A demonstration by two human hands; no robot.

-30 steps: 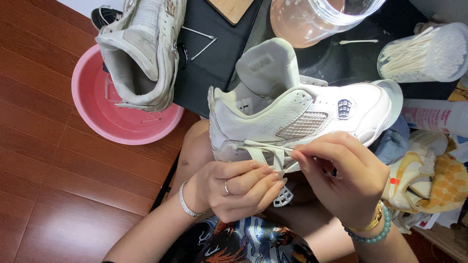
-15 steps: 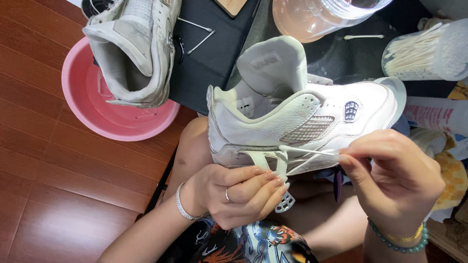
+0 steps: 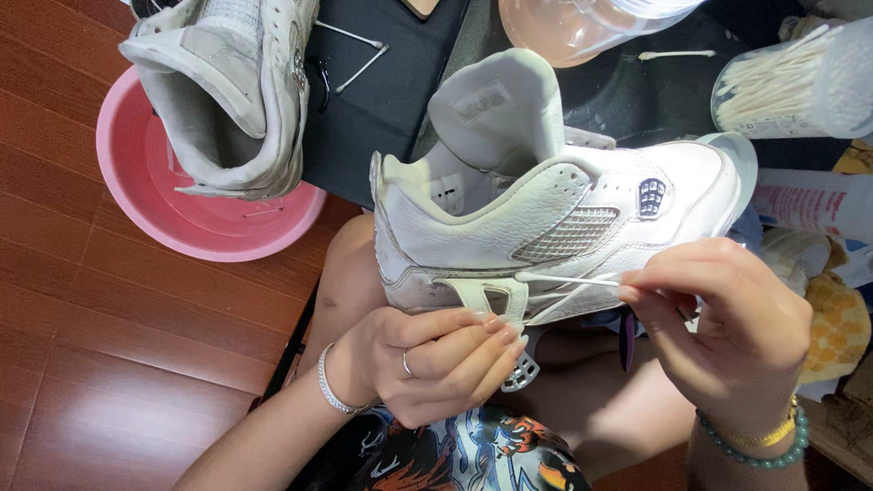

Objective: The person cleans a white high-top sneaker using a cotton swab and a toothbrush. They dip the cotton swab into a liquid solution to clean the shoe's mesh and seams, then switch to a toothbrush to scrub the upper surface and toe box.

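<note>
Over my lap, my left hand [image 3: 436,359] grips the white high-top sneaker [image 3: 555,223] underneath while my right hand [image 3: 723,332] pinches a cotton swab [image 3: 568,279] against its side panel, which looks mostly clean, midsole grime seemingly left.

Right hand [image 3: 727,332] farther right, cotton swab [image 3: 568,279] now visible.

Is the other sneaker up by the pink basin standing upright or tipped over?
Tipped. The second sneaker lies with its opening facing the camera, leaning over the rim of the pink basin rather than standing on its sole.
</note>
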